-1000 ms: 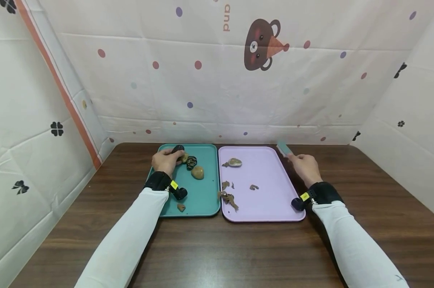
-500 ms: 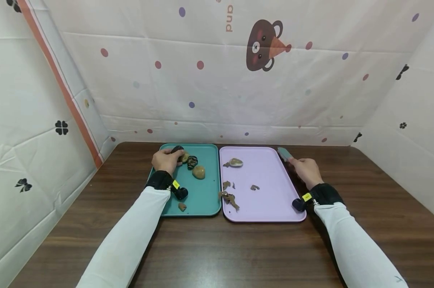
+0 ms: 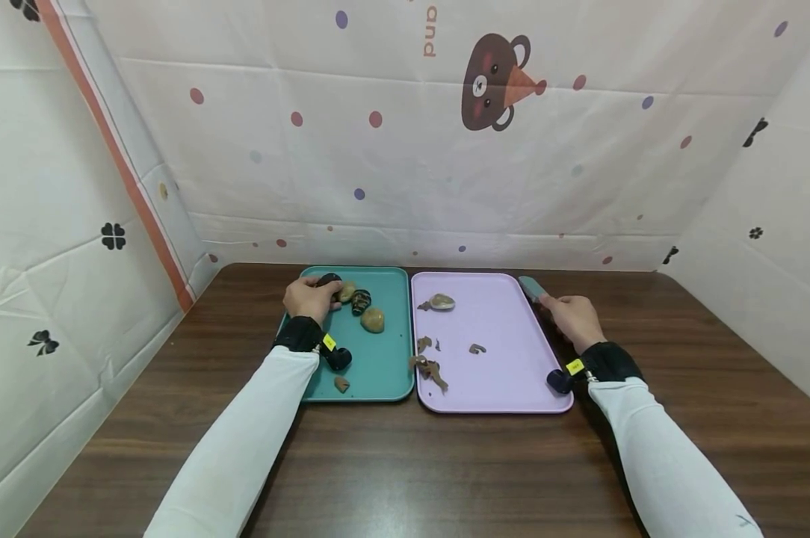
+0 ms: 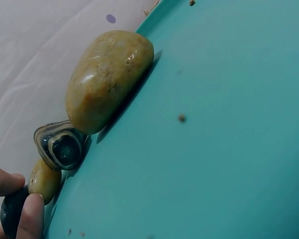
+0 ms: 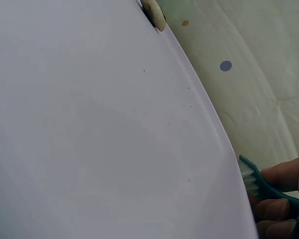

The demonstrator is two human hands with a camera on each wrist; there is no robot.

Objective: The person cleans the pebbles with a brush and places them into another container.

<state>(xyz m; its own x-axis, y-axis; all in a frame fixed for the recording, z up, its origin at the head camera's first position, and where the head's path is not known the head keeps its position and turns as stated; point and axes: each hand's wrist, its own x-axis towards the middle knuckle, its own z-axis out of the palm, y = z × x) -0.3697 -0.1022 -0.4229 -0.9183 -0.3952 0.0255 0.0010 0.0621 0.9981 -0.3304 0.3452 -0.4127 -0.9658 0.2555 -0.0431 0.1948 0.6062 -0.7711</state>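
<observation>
My left hand (image 3: 307, 300) pinches a dark stone (image 4: 12, 211) between thumb and finger at the far left of the teal tray (image 3: 358, 391). Lined up beside that stone are a small yellow stone (image 4: 45, 181), a black-and-tan banded stone (image 4: 63, 145) and a larger tan stone (image 4: 109, 82). My right hand (image 3: 573, 320) grips a green brush (image 3: 532, 288) with pale bristles, just past the right rim of the lilac tray (image 3: 512, 359). In the right wrist view the brush's bristles (image 5: 248, 178) show close to that rim.
On the lilac tray lie a greenish stone (image 3: 441, 302) and several brown, crumbled pieces (image 3: 433, 372). A small brown piece (image 3: 341, 384) sits near the teal tray's front edge. Behind the wooden table (image 3: 405, 478) hangs a printed white sheet (image 3: 277, 164).
The brush has tilted so its bristles no longer face the head camera, and it has come slightly lower. The left hand stays on the dark stone.
</observation>
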